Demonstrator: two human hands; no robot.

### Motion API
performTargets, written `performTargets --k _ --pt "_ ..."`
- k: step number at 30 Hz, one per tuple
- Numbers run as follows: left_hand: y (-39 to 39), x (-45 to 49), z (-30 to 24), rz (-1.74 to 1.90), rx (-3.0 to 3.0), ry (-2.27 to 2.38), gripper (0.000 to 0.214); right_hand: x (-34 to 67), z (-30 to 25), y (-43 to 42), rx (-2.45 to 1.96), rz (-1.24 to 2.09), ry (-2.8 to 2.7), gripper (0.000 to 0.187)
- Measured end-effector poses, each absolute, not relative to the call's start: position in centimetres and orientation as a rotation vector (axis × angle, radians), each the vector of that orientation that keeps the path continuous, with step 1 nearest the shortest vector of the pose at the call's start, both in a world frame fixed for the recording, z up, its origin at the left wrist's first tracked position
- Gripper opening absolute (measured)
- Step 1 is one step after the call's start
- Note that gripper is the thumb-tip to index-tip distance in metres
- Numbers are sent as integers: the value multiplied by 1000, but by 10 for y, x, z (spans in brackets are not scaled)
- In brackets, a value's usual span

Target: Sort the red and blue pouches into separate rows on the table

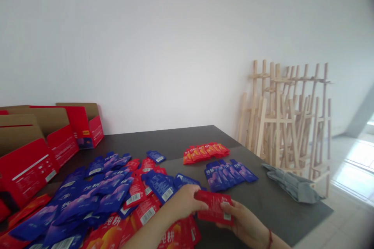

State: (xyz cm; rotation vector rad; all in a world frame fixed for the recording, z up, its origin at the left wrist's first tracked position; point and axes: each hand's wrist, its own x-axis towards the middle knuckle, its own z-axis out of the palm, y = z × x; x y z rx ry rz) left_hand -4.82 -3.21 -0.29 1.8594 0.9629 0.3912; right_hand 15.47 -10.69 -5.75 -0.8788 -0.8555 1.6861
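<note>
A red pouch (212, 207) with a barcode label is held up between my two hands, low in the middle of the head view. My left hand (188, 201) pinches its left end, thumb on the near face. At the right end, my right hand (238, 218) grips it with the thumb beside the barcode. Just behind lies a fanned row of blue pouches (229, 174), and beyond that an overlapping row of red pouches (206, 152). To the left spreads a loose pile of blue pouches (90, 194) mixed with red pouches (136, 192), partly covered by my left forearm.
Open red cardboard boxes (26, 175) stand along the left of the dark table (181, 136). Folded grey bags (293, 184) lie by the table's right edge. Wooden easels (280, 120) lean near the white wall beyond that edge.
</note>
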Motion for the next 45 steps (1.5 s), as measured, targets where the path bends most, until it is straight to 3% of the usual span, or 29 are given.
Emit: performTargets --k 6,21,28,34,38,42,45 --pt "-36 -52 5 210 1767 913 19 167 -58 -106 -878 1693 -923 27" --pt "-34 -54 10 223 1755 813 18 181 -57 -104 -873 1668 -988 29" --pt "-34 -58 13 226 2025 829 15 180 -62 -102 -865 1660 -1041 30" --pt "-34 -54 4 165 1929 756 24 184 -61 -105 -881 1618 -1159 27" --pt "-38 -47 -1 200 2046 950 22 200 -55 -91 -928 1617 -1241 25" --pt "-39 -41 -4 275 2279 1191 36 223 -27 -60 -1073 1375 -1415 30" --pt "-42 -36 -4 213 2302 1243 32 233 -2 -26 -1341 784 -1643 42"
